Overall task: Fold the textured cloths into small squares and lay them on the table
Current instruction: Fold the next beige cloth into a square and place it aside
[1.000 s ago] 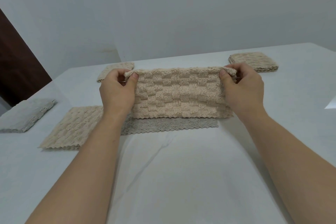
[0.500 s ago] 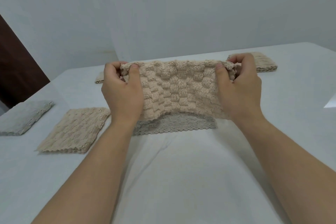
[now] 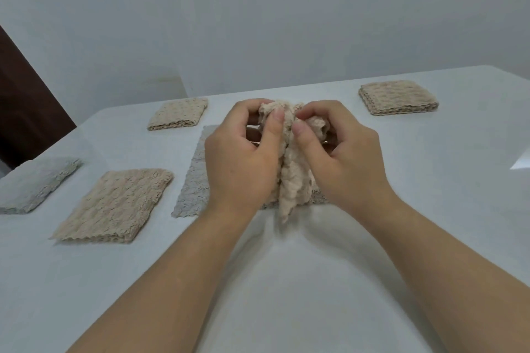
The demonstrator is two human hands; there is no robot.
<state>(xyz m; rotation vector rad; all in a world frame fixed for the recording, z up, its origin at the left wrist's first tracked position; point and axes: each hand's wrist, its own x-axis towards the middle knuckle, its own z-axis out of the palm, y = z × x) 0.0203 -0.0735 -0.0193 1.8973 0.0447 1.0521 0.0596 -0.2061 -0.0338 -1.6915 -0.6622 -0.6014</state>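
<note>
Cloth between the hands (image 3: 292,180): beige, nubbly, matt terry.
Cloth under the hands (image 3: 192,180): grey, rough weave.
Table (image 3: 286,295): smooth, white, faint sheen.

Held cloth (image 3: 292,178) sits mid-table (image 3: 286,281), bunched between left hand (image 3: 243,160) and right hand (image 3: 344,157), above a flat cloth (image 3: 192,186) lying under them. Left of that, a folded square (image 3: 114,203); further left, another (image 3: 34,183) at the edge. Far left square (image 3: 177,113); far right square (image 3: 397,97).

Lighting: even, soft, moderately bright.
Glare patch on table (image 3: 286,281) at 3 o'clock; faint shadows under forearms; wide-angle bowing at edges; slight overall softness.
</note>
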